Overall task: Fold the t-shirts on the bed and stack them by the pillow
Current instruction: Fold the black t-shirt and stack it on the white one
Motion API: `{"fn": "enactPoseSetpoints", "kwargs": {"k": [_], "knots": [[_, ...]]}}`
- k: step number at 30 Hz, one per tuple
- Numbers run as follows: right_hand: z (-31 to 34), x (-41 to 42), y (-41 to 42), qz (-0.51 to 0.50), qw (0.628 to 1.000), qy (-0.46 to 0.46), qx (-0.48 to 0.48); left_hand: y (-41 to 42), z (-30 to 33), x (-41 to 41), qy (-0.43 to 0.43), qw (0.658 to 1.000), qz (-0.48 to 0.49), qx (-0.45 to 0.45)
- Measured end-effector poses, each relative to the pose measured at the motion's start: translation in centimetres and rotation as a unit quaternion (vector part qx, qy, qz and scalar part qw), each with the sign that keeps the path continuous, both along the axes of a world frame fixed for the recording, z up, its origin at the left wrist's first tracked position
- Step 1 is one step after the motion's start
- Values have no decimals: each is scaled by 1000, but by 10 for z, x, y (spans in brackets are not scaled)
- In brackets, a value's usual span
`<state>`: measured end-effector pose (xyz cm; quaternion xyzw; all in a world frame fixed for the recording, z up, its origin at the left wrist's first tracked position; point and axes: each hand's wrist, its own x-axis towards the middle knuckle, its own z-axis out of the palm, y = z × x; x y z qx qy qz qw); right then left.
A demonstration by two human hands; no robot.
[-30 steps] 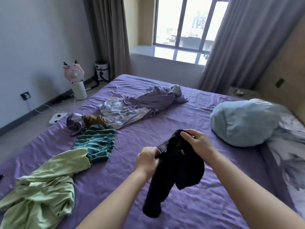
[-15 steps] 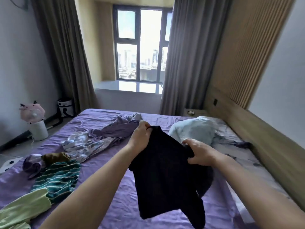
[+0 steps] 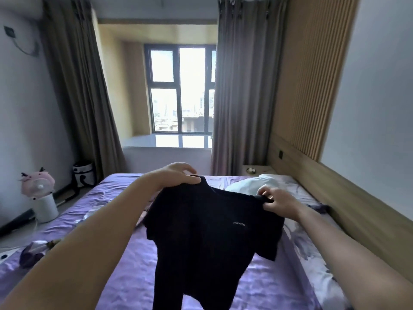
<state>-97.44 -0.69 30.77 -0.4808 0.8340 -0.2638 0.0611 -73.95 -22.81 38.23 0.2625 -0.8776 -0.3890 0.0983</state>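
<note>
A black t-shirt (image 3: 201,238) with small white lettering on the chest hangs spread out in the air above the purple bed (image 3: 125,283). My left hand (image 3: 178,175) pinches its left shoulder. My right hand (image 3: 277,202) grips the right shoulder. The hem drops below the bottom of the view. A pale blue pillow (image 3: 248,185) lies behind the shirt at the head of the bed, partly hidden by it. My left arm hides most of the other clothes; a crumpled purple garment (image 3: 33,253) shows at the left edge.
A wooden headboard (image 3: 335,211) runs along the right side. A pink fan on a white base (image 3: 41,198) stands on the floor at the left, with a black and white bin (image 3: 83,174) behind it. Grey curtains frame the window (image 3: 181,90).
Both hands have lifted the black t-shirt and pulled it open by the shoulders, so it hangs flat. My view has tilted upward, and the green and striped shirts have dropped out of sight.
</note>
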Motion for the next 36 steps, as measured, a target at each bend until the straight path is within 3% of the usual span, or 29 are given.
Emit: {"fn": "enactPoseSetpoints", "kwargs": {"k": [4,7,13,15,19,22,27,36], "knots": [[16,3,-7,19,996,-38,-76,-8,11,14,53,995,26,82],[27,6,-9,40,987,-114,-104,-19,17,24,42,997,37,59],[40,15,-20,60,973,-169,-147,-27,26,36,31,999,33,17],[40,20,-27,60,971,-185,-137,-26,26,35,42,999,33,9],[29,41,-52,102,984,-143,-28,-11,29,25,60,998,7,-2],[20,73,-73,145,972,-185,6,-4,34,20,55,998,-12,-19],[23,125,-104,194,946,-259,6,-7,38,29,63,995,5,-71],[-2,124,-131,126,977,-171,-9,-28,33,48,92,979,79,-162]]}}
